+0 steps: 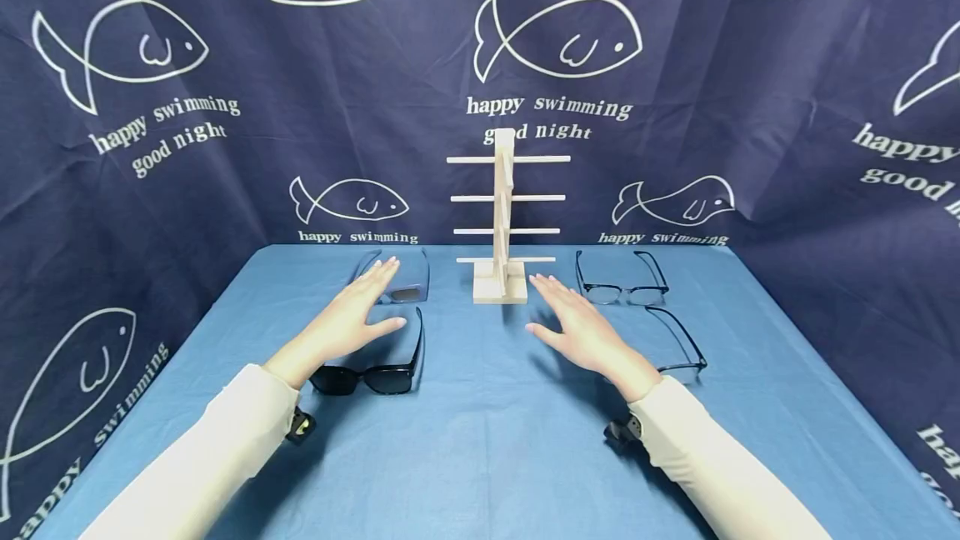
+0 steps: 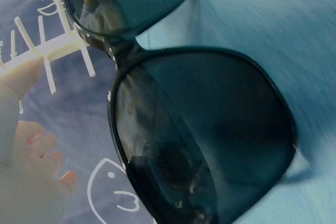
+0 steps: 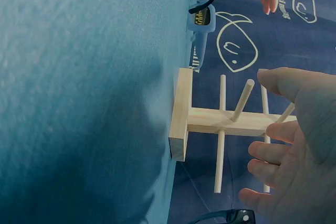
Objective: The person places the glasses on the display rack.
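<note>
My left hand [image 1: 347, 319] hovers palm down with straight fingers, holding nothing. Below it lie black sunglasses [image 1: 386, 379], whose dark lenses [image 2: 210, 124] fill much of the left wrist view. Beyond its fingers are blue-framed glasses [image 1: 408, 293], partly hidden by the hand. My right hand [image 1: 588, 332] is likewise extended and holds nothing. Partly behind its wrist are thin dark-framed glasses [image 1: 699, 363]; farther back stand black half-rim glasses [image 1: 626, 294]. Between the hands, toward the back, a wooden display rack [image 1: 501, 282] stands upright with bare pegs [image 3: 219, 161].
A blue cloth [image 1: 480, 457] covers the table. Behind it and along the sides hangs a navy curtain [image 1: 435, 48] with white fish drawings and lettering. A small black wrist camera [image 1: 302, 426] sits under the left sleeve and another [image 1: 622, 433] under the right.
</note>
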`<act>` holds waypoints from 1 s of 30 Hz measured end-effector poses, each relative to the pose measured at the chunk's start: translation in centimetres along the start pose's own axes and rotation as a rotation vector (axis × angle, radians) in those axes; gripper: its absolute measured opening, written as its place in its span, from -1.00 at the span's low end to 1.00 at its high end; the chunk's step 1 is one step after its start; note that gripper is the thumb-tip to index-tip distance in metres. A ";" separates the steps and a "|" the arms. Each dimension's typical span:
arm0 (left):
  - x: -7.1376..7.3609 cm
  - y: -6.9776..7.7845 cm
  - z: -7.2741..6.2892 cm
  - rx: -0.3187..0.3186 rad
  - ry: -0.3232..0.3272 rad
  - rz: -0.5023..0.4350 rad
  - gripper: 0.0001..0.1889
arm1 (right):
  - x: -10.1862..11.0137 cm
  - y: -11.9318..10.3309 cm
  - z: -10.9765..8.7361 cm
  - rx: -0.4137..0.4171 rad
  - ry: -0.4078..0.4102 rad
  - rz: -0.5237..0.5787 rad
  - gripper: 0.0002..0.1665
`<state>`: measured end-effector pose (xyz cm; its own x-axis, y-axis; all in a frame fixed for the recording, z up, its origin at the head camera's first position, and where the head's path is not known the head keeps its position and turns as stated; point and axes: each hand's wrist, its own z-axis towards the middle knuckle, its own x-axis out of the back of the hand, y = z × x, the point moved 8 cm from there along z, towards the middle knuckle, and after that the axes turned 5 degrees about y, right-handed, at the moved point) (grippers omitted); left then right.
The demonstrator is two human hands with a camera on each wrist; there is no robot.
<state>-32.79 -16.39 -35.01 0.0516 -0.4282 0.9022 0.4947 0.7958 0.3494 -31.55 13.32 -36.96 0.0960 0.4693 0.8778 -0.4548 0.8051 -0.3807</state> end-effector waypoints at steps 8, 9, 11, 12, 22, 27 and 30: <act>0.3 -0.8 -0.5 0.027 -0.014 -0.058 -0.06 | 0.3 -0.2 0.2 -0.004 -0.005 -0.001 -0.10; 0.3 -0.9 -0.6 0.032 -0.018 -0.069 -0.07 | 0.4 -0.3 0.3 -0.008 -0.007 -0.001 -0.10; 0.3 -1.1 -0.8 0.044 -0.029 -0.090 -0.07 | 0.4 -0.3 0.3 -0.017 -0.016 0.000 -0.09; 0.3 -1.2 -1.0 0.052 -0.034 -0.100 -0.07 | 0.3 -0.3 0.4 -0.023 -0.022 0.000 -0.09; 1.0 -2.3 -2.0 0.102 -0.035 -0.126 -0.09 | 0.0 -0.9 0.1 -0.057 -0.019 0.049 -0.09; 1.9 -2.3 -2.1 0.111 -0.016 -0.131 -0.10 | -0.1 -1.3 0.2 -0.048 -0.005 0.078 -0.10; 2.2 -2.3 -2.2 0.111 -0.015 -0.127 -0.10 | -0.2 -1.6 0.2 -0.056 -0.012 0.095 -0.10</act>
<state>-31.87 -20.07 -34.41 -0.0189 -0.5226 0.8524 0.3978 0.7782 0.4859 -30.99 11.85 -36.49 0.0441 0.5409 0.8399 -0.4107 0.7762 -0.4783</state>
